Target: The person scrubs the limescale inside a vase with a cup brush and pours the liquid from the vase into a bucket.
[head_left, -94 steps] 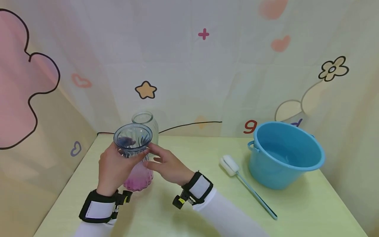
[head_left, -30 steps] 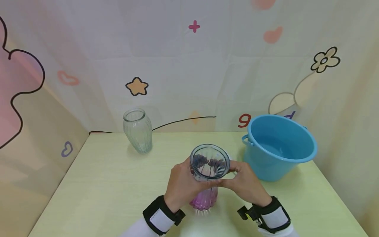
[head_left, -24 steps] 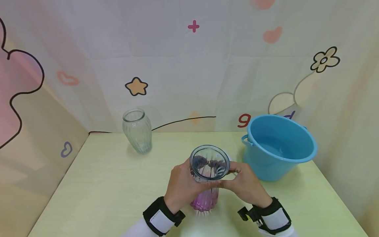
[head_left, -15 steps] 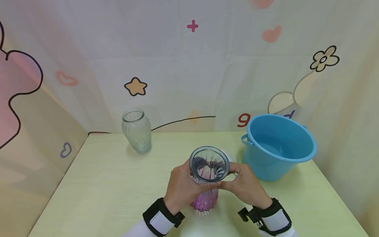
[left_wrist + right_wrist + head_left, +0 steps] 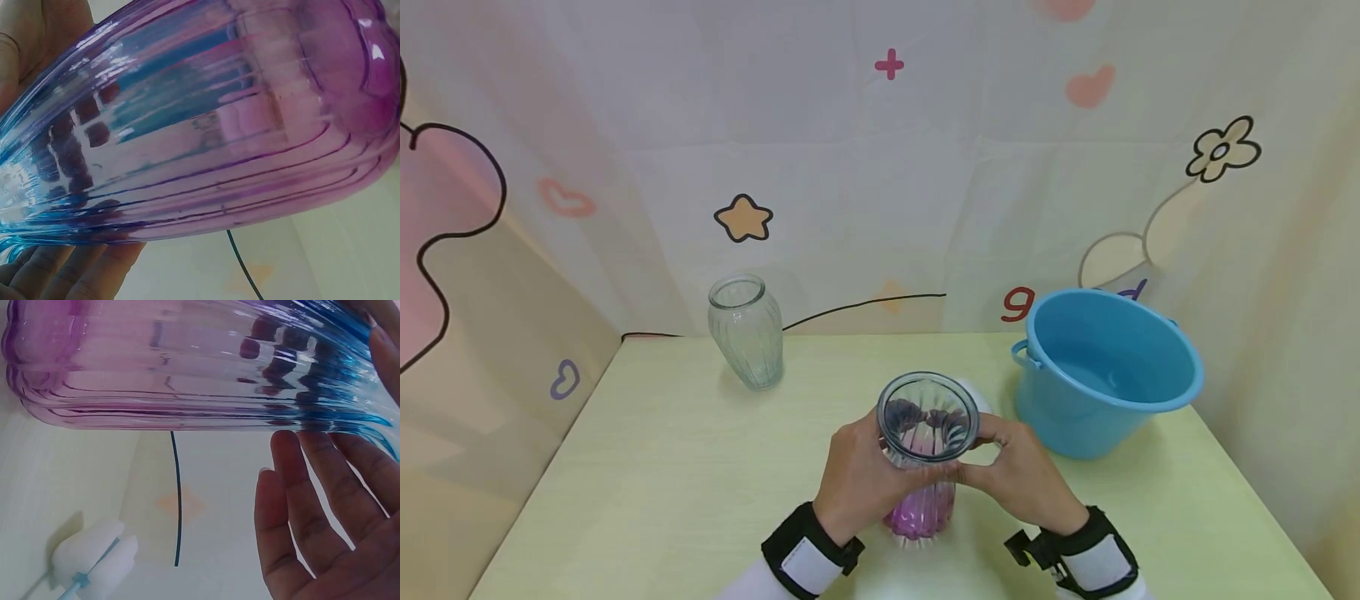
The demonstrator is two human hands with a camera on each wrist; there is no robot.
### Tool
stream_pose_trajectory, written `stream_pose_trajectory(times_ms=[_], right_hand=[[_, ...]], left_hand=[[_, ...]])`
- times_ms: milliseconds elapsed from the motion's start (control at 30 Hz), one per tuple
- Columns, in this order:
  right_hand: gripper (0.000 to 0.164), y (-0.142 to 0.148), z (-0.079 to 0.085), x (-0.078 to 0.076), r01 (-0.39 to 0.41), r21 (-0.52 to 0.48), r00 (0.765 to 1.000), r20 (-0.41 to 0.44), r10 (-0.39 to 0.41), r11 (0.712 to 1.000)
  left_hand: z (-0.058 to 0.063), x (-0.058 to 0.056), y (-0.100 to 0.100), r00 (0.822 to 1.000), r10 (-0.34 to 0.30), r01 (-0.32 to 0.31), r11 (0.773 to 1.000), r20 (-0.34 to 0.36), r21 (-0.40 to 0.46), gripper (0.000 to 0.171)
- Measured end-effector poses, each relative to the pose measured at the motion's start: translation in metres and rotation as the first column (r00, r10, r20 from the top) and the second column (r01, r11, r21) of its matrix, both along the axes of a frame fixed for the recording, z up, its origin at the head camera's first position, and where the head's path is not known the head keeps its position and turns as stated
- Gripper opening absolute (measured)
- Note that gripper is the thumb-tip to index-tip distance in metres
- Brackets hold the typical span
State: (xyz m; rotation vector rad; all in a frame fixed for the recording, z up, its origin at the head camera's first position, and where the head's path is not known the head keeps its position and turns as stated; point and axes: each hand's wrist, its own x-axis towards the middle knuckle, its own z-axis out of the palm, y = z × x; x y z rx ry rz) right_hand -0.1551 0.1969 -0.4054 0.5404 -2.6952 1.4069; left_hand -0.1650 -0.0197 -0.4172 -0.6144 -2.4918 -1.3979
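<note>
A ribbed glass vase, blue at its neck and pink at its base, stands upright at the front middle of the head view. My left hand holds it round the neck from the left. From the right, my right hand grips the same neck, both thumbs meeting on the near side. Through the glass, the left wrist view shows dark finger shapes. In the right wrist view, the fingertips press against the blue end of the vase.
A clear glass vase stands at the back left of the pale table. At the back right is a blue bucket. Just behind the held vase lies a white-headed bottle brush, mostly hidden in the head view.
Since the oldest frame, both hands have carried the coloured vase from in front of the clear one rightward to the front middle. Over the last second it has hardly moved.
</note>
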Motion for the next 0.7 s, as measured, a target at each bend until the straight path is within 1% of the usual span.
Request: stream_pose_trajectory(times_ms=[100,200,333,433,567,700], right_hand=[[0.035,0.001,-0.001,-0.001,-0.006,0.024,1.000,-0.011,0.006,1.000],[0.035,0.003,-0.004,-0.001,-0.022,0.033,0.999,-0.040,0.023,0.999],[0.037,0.007,-0.009,0.001,-0.059,0.018,0.996,-0.071,0.060,0.998],[0.040,0.012,-0.012,0.003,-0.079,-0.010,0.994,-0.077,0.078,0.997],[0.042,0.018,-0.016,0.006,-0.076,-0.037,0.994,-0.080,0.073,0.996],[0.041,0.025,-0.016,0.011,-0.048,-0.050,0.996,-0.074,0.044,0.998]], left_hand=[[0.000,0.000,-0.001,1.000,0.000,0.000,1.000,0.001,-0.016,0.075],[-0.001,-0.001,-0.002,1.000,-0.006,0.006,1.000,-0.003,-0.027,0.074],[-0.003,-0.001,-0.003,1.000,-0.015,0.015,0.999,0.006,-0.031,0.075],[-0.004,-0.001,-0.004,1.000,-0.015,0.015,0.999,0.017,-0.032,0.074],[-0.005,-0.001,-0.004,1.000,-0.005,0.006,1.000,0.017,-0.029,0.072],[-0.004,-0.001,-0.002,1.000,-0.006,0.007,1.000,0.014,-0.023,0.072]])
